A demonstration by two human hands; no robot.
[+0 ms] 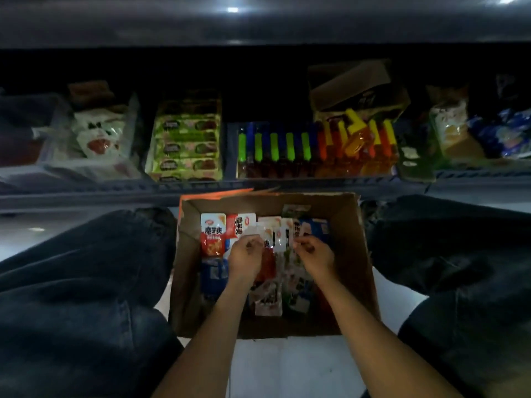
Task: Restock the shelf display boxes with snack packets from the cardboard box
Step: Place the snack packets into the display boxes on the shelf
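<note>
The cardboard box (pixel 355 254) stands open on the floor between the knees, its long axis running from 6 to 12 o'clock, toward the shelf (pixel 86 193). Inside, the snack packets (pixel 212 235) lie mixed; I cannot count them. The left hand (pixel 244 255) and the right hand (pixel 314 255), both with curled fingers, each pinch a white packet near the box middle. Brown walls close all four sides; only upward is free. At 12 o'clock, display boxes hold green packets (pixel 186 145).
</note>
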